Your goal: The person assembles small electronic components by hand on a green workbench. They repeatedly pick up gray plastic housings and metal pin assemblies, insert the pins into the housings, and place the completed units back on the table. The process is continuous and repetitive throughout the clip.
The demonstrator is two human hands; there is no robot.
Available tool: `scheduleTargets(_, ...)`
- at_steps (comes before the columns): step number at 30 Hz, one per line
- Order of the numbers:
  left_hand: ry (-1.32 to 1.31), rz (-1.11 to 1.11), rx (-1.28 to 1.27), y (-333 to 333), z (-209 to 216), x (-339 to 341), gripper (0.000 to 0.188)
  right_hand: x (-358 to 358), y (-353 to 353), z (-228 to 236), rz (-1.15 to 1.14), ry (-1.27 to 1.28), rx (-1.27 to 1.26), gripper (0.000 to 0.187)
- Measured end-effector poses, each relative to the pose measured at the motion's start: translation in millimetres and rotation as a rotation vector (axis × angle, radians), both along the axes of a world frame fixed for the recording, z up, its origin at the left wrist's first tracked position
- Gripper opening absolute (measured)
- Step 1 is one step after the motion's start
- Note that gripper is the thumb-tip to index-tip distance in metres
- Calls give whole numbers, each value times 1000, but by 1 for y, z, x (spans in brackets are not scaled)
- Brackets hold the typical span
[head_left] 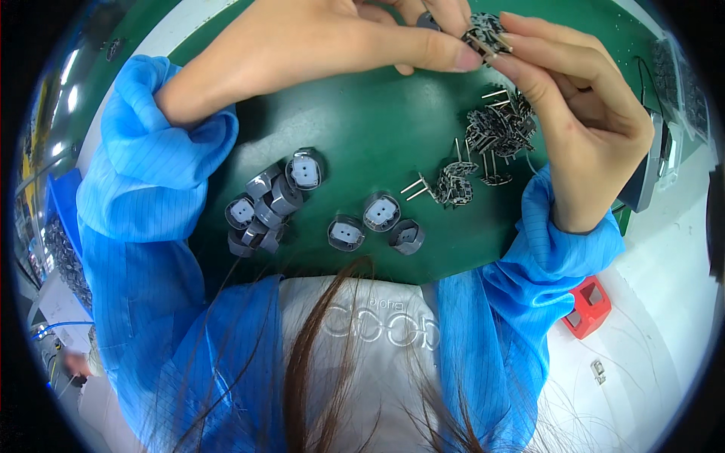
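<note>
while at pcb [487,29] edges, l hand [377,36], r hand [583,94] well off cap pile [283,198]

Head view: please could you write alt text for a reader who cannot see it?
A right hand pinches a small pinned circuit board, with the left hand close against it, over a green work surface. Similar boards lie heaped nearby; round grey housings lie in two groups nearer the person.

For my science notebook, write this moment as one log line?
Right hand: pinching metal-pinned black circuit board; Left hand: thumb touching it; Green tabletop: round grey housings, pile of boards
</note>
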State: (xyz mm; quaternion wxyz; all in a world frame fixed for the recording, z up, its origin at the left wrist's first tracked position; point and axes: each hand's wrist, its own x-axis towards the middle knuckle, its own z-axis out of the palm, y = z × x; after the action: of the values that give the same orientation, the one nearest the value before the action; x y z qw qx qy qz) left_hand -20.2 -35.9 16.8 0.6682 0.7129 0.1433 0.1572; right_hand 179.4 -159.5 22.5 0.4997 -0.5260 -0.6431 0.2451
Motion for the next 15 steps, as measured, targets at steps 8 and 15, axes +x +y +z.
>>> scheduleTargets(8,-44,47,102,2,-2,-4,5,-7,0,5,-4,16,26,22)
scheduleTargets(15,-133,88,329,-3,-1,-5,7,6,4,14,101,-310,20,33)
